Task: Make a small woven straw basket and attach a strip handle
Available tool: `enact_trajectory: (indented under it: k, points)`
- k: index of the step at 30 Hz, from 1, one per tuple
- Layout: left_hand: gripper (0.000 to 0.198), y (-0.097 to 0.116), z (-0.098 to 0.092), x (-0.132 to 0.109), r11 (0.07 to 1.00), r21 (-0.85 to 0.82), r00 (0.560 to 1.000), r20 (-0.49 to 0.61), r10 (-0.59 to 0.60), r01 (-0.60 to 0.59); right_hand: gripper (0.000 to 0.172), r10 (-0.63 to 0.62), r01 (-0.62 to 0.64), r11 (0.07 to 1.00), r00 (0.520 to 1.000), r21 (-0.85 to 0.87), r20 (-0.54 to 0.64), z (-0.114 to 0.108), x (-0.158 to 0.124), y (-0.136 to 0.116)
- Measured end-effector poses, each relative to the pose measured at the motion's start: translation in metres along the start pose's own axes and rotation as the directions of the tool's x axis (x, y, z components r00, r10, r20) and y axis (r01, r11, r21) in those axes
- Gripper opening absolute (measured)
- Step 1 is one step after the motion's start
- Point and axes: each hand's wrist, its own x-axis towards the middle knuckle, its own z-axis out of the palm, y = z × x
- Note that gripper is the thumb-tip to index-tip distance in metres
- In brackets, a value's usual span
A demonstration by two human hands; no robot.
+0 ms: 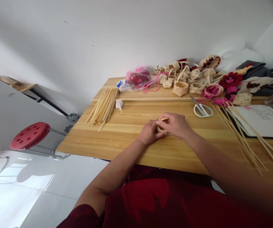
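Between my two hands, low over the wooden table [127,136], is a small woven basket [161,129] of pale strips, its round opening facing up. My left hand [150,132] is curled around its left and near side. From the right and above, my right hand [175,125] grips the rim with bent fingers, and a strip shows under them. Most of the basket is hidden by the hands. White-handled scissors [202,110] lie to the right, beyond my right hand.
A bundle of flat strips [104,106] lies on the left beside a white crumpled piece [119,104]. Several small finished baskets [180,88] and a bag of pink yarn [138,77] line the back. Loose strips [244,136] cross an open notebook [264,118]. Red stools [30,134] stand left.
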Motion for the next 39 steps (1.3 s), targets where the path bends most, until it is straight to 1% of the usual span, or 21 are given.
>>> enact_trajectory:
  k: [7,13,18,23,25,27,29,32,33,34,35,37,39]
  points:
    - [0.061,-0.002,0.003,0.0,0.999,0.044,1.0,-0.001,0.016,-0.016,0.01,-0.027,0.028,0.997,1.0,-0.077,0.005,0.002,0.001,-0.003]
    - [0.062,-0.004,0.004,0.0,0.998,0.055,0.999,0.002,0.033,-0.033,0.008,0.005,-0.004,0.997,1.0,-0.082,0.017,0.002,0.002,-0.004]
    - [0.061,-0.008,0.005,-0.001,0.997,0.068,1.0,0.013,0.022,-0.022,0.009,0.032,-0.027,0.99,0.999,-0.136,0.035,0.002,0.003,-0.008]
    - [0.058,-0.005,0.003,0.0,0.996,0.082,1.0,0.02,0.016,-0.018,0.008,0.039,-0.032,0.99,0.998,-0.136,0.05,0.003,0.003,-0.013]
    - [0.06,-0.002,0.002,0.001,0.996,0.085,1.0,0.022,0.02,-0.022,0.008,0.04,-0.033,0.993,0.997,-0.116,0.058,0.002,0.004,-0.014]
    - [0.068,0.0,0.002,0.001,0.998,0.069,1.0,0.011,0.003,-0.004,0.009,0.042,-0.035,0.995,0.996,-0.088,0.076,0.0,0.003,-0.012]
    - [0.076,0.002,0.001,0.001,0.999,0.018,0.999,-0.01,-0.048,0.048,0.016,0.051,-0.05,0.999,0.995,-0.013,0.084,-0.003,0.001,-0.005]
    - [0.08,0.003,0.0,-0.001,0.987,-0.084,0.989,-0.034,-0.142,0.138,0.035,0.068,-0.069,0.976,0.998,0.206,0.012,-0.011,-0.007,0.012]
    - [0.081,0.003,0.0,-0.002,0.983,-0.104,0.987,-0.036,-0.158,0.153,0.038,0.069,-0.061,0.965,0.997,0.255,-0.023,-0.014,-0.01,0.018]
    - [0.083,0.004,0.0,-0.002,0.981,-0.11,0.986,-0.038,-0.163,0.158,0.038,0.059,-0.043,0.964,0.997,0.262,-0.054,-0.017,-0.013,0.024]
    - [0.084,0.005,0.0,-0.002,0.983,-0.101,0.987,-0.037,-0.158,0.153,0.037,0.027,-0.009,0.975,0.997,0.223,-0.076,-0.02,-0.017,0.03]
    - [0.087,0.007,-0.001,-0.002,0.992,-0.04,0.992,-0.029,-0.121,0.12,0.031,-0.093,0.099,0.993,0.991,0.062,-0.096,-0.023,-0.023,0.037]
    - [0.09,0.007,0.0,-0.001,0.996,0.037,0.997,-0.02,-0.081,0.081,0.024,-0.219,0.207,0.97,0.972,-0.126,-0.089,-0.022,-0.026,0.041]
